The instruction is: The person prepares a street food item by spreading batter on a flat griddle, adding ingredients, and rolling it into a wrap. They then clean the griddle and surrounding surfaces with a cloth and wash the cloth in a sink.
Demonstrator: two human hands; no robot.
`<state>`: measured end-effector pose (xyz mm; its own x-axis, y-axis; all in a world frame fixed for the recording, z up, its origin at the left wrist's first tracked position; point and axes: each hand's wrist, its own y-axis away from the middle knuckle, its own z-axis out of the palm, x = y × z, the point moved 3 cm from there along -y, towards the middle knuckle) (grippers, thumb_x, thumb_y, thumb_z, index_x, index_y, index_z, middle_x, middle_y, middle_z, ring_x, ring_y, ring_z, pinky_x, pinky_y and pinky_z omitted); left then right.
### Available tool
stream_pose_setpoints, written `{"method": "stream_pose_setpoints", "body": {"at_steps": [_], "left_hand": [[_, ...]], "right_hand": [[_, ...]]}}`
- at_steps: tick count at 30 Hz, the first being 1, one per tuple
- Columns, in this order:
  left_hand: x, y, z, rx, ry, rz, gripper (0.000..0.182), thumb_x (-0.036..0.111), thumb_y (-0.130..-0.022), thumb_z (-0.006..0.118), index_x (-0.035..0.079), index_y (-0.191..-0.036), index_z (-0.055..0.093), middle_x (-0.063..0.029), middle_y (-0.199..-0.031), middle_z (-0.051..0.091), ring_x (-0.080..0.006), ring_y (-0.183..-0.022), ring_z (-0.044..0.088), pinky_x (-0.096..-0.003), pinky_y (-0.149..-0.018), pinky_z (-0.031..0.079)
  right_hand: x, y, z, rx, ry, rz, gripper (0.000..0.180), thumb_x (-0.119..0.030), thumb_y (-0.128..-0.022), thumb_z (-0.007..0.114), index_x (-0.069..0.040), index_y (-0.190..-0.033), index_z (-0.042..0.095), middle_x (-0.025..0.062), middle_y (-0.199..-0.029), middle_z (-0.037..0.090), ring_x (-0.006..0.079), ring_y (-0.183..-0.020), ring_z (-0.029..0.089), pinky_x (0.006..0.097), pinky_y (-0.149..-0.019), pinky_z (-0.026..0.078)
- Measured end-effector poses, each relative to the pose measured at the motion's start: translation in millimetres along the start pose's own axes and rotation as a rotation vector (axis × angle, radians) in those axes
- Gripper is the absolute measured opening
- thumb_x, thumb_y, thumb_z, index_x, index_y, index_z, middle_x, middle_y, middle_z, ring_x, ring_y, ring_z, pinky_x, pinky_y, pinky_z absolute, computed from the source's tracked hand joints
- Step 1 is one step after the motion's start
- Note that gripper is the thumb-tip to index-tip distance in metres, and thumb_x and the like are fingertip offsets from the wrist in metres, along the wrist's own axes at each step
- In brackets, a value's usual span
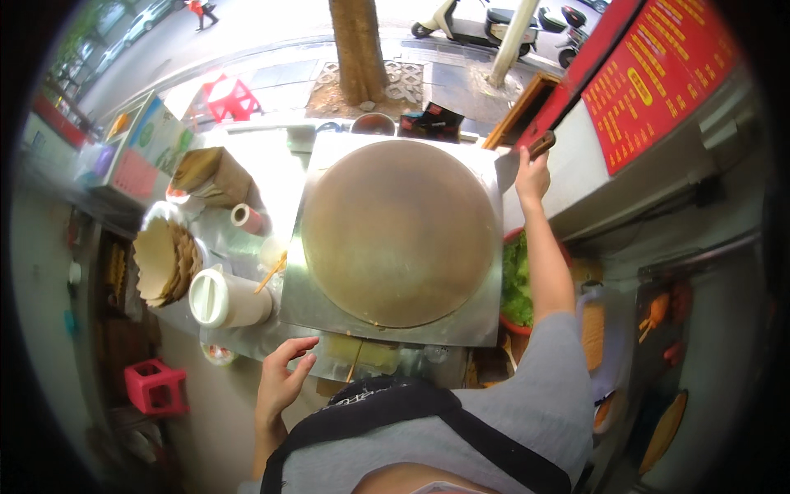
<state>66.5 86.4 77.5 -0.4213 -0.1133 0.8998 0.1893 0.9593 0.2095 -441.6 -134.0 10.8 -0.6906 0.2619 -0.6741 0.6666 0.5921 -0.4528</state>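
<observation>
Before me lies a wide round griddle plate (400,234), its surface brown and bare, set in a square metal frame (487,324). My right hand (533,179) is stretched out past the griddle's far right corner. It grips the wooden handle of a flat-bladed scraper (542,146), whose grey blade hangs beside the frame's edge, partly behind the hand. My left hand (285,373) is raised near the frame's front left corner, fingers slightly bent and apart, holding nothing. Nearest to it stands a white lidded plastic jug (231,299).
Left of the griddle are a stack of scalloped paper bowls (162,262), a paper roll (247,218) and a brown paper bundle (213,176). Lettuce fills a red basin (517,281) under my right arm. A red plastic stool (154,387) stands low at left. A red menu board (660,74) bears writing.
</observation>
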Motion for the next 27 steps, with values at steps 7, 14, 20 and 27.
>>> {"method": "stream_pose_setpoints", "body": {"at_steps": [7,14,20,27], "left_hand": [[10.5,3.2,-8.4,0.006,-0.06,-0.055,0.025,0.005,-0.084,0.057,0.0,-0.109,0.061,-0.0098,-0.103,0.064,-0.0172,-0.097,0.06,-0.0286,-0.085,0.047],[6.5,27.3,-9.6,0.134,-0.069,-0.145,0.026,0.006,-0.084,0.058,0.001,-0.109,0.062,-0.0106,-0.102,0.064,-0.0192,-0.095,0.061,-0.03,-0.084,0.047],[0.4,44.5,-5.6,0.251,-0.093,-0.127,0.025,0.011,-0.084,0.059,0.003,-0.107,0.063,-0.0111,-0.096,0.064,-0.0214,-0.084,0.061,-0.0299,-0.075,0.047],[3.5,63.0,0.3,0.244,-0.108,-0.117,0.026,0.009,-0.084,0.059,0.003,-0.109,0.062,-0.0107,-0.097,0.063,-0.021,-0.09,0.061,-0.0306,-0.08,0.047]], "right_hand": [[-58.9,-8.1,112.6,-0.124,-0.057,-0.062,0.049,-0.045,-0.086,0.054,-0.002,-0.108,0.054,0.0222,-0.093,0.064,0.0408,-0.087,0.06,0.0475,-0.074,0.046],[-191.4,28.1,233.8,-0.606,-0.188,-0.465,0.057,-0.051,-0.082,0.058,-0.01,-0.121,0.051,0.0188,-0.102,0.064,0.0364,-0.096,0.06,0.0448,-0.081,0.046],[-289.3,136.9,231.9,-1.115,-0.466,-0.724,0.045,-0.036,-0.082,0.065,-0.009,-0.117,0.055,0.0154,-0.103,0.065,0.0283,-0.096,0.062,0.0358,-0.084,0.046],[-308.5,248.4,151.3,-1.537,-0.534,-1.021,0.034,-0.032,-0.08,0.067,-0.014,-0.108,0.061,0.0117,-0.092,0.066,0.0278,-0.077,0.064,0.0359,-0.073,0.049]]}}
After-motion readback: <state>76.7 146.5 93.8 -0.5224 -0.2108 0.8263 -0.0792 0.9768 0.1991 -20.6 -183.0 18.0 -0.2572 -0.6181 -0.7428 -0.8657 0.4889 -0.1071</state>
